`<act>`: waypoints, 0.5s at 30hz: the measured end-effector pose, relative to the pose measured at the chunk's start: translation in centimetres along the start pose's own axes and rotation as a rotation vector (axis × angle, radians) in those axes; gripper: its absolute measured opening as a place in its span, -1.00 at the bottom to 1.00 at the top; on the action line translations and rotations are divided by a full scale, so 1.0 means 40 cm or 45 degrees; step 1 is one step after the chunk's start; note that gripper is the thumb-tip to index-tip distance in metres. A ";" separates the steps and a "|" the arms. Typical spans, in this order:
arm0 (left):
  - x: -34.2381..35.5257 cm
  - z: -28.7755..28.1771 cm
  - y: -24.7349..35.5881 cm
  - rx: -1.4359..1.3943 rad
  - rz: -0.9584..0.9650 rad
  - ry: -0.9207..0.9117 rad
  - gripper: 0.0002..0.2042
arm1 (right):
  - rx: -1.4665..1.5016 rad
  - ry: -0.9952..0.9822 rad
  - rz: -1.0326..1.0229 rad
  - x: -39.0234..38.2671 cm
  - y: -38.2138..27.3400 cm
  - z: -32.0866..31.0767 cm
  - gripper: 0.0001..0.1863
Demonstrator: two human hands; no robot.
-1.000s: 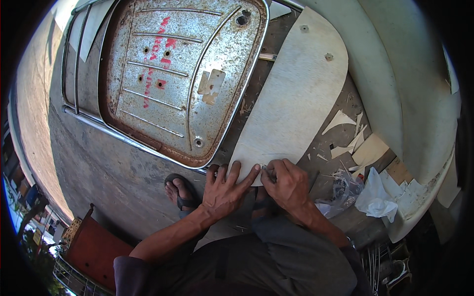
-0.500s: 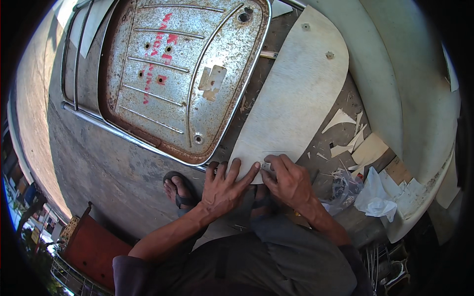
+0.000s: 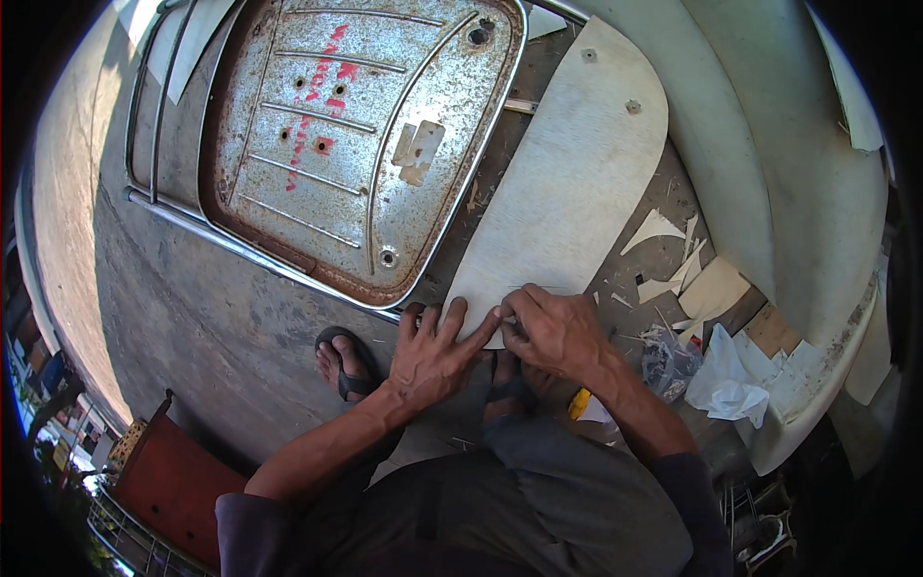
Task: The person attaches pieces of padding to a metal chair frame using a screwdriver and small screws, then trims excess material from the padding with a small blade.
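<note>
A pale, thin board (image 3: 562,178) with a rounded far end lies slanting away from me. Two small metal fittings, one near the tip (image 3: 589,56) and one by the right edge (image 3: 633,106), are set in that end. My left hand (image 3: 430,356) rests on the board's near end with fingers spread, the index fingertip close to my right hand. Thumb and fingers of my right hand (image 3: 558,332) are closed in a pinch at the near end, on a small metal piece (image 3: 510,323) mostly hidden by the fingers.
Left of the board lies a rusty metal seat pan (image 3: 327,144) on a chromed tube frame (image 3: 231,252). Pale board offcuts (image 3: 716,288) and a white plastic bag (image 3: 728,380) lie at right, beside a large pale curved panel (image 3: 817,192). A reddish-brown panel (image 3: 178,481) stands lower left.
My right hand has shifted slightly left and closed over the small metal piece, covering more of it. My left hand keeps its place on the board. The view has shifted a little.
</note>
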State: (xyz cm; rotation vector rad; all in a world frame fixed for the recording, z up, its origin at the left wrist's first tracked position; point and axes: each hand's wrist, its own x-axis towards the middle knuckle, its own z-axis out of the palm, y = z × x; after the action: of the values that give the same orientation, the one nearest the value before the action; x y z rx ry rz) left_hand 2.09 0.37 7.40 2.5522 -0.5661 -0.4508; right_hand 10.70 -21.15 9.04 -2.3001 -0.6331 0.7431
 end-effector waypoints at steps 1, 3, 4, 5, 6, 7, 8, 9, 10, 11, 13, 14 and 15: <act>0.000 0.001 0.001 0.001 0.002 -0.002 -0.31 | 0.028 0.005 -0.003 -0.006 0.003 0.003 -0.82; 0.002 0.001 0.000 0.002 -0.004 -0.013 -0.30 | 0.087 0.013 -0.012 -0.022 0.023 0.011 -0.82; 0.005 -0.002 0.001 0.001 -0.009 -0.021 -0.30 | 0.289 0.059 0.143 -0.031 0.031 -0.001 -0.83; 0.007 -0.004 0.002 -0.003 -0.017 -0.028 -0.29 | 0.489 0.102 0.297 -0.040 0.037 -0.023 -0.84; 0.006 -0.005 0.002 -0.004 -0.019 -0.028 -0.29 | 0.689 0.145 0.452 -0.047 0.043 -0.039 -0.84; 0.003 -0.007 0.002 -0.005 -0.021 -0.028 -0.28 | 0.784 0.183 0.569 -0.058 0.050 -0.041 -0.84; 0.002 -0.005 0.003 -0.007 -0.018 -0.030 -0.28 | 0.877 0.225 0.690 -0.072 0.053 -0.038 -0.84; 0.001 -0.004 0.003 0.001 -0.018 -0.038 -0.28 | 0.970 0.269 0.810 -0.083 0.052 -0.036 -0.85; 0.000 -0.004 0.002 0.010 -0.017 -0.046 -0.28 | 0.905 0.208 0.879 -0.091 0.044 -0.036 -0.84; -0.001 -0.006 0.002 0.021 -0.017 -0.058 -0.28 | 0.889 0.190 0.832 -0.091 0.033 -0.029 -0.84; 0.003 -0.013 0.002 0.026 -0.006 -0.102 -0.29 | 0.857 0.153 0.736 -0.090 0.013 -0.014 -0.83; 0.005 -0.018 0.000 0.030 0.000 -0.122 -0.29 | 0.814 0.125 0.712 -0.085 -0.001 -0.018 -0.81; 0.005 -0.020 0.000 0.033 0.002 -0.129 -0.29 | 0.774 0.145 0.687 -0.083 -0.006 -0.010 -0.81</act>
State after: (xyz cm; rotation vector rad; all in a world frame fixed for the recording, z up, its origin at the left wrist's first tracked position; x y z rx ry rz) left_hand 2.59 0.59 8.01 2.5643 -0.6137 -0.5785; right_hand 8.49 -23.13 10.59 -1.9121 0.2665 0.8863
